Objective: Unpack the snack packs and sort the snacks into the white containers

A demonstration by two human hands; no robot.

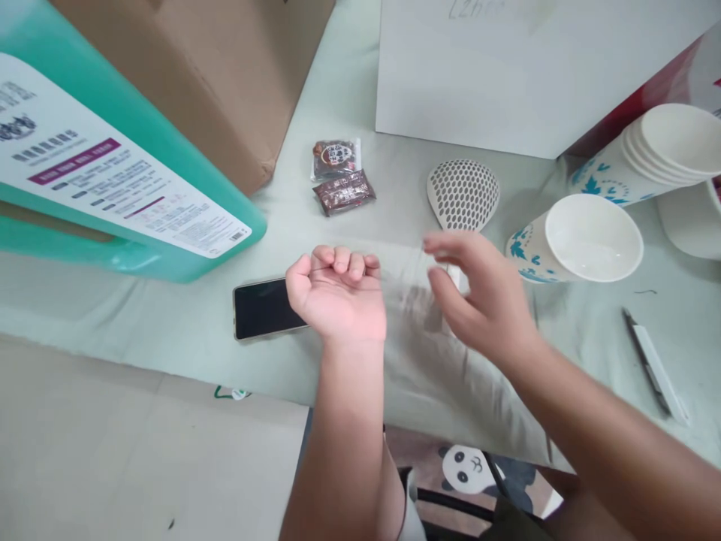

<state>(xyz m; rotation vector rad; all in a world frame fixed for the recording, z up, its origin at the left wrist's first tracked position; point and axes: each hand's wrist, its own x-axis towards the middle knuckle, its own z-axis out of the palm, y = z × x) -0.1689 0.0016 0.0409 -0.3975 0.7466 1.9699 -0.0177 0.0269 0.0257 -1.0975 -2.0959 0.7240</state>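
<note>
My left hand (pixel 343 297) is turned palm up with its fingers loosely curled, and nothing shows in the palm. Just behind it, partly covered, lies a black-screened phone (pixel 264 308). My right hand (pixel 478 289) hovers to the right, thumb and forefinger apart, with nothing visible between them. Beyond its fingers is a white perforated, egg-shaped head (pixel 465 191), like a skimmer or swatter; its lower part is mostly hidden by my right hand. Two small wrapped snacks, a clear-edged packet (pixel 336 158) and a dark brown packet (pixel 345 193), lie farther back.
At left stand a large green liquid jug (pixel 236 203) and a cardboard box (pixel 225 90). A white box (pixel 478 83) is at the back. On the right are a paper cup (pixel 591 237), stacked paper cups (pixel 665 150) and a black-and-white pen-like tool (pixel 653 364). A pale green cloth (pixel 270 368) covers the table.
</note>
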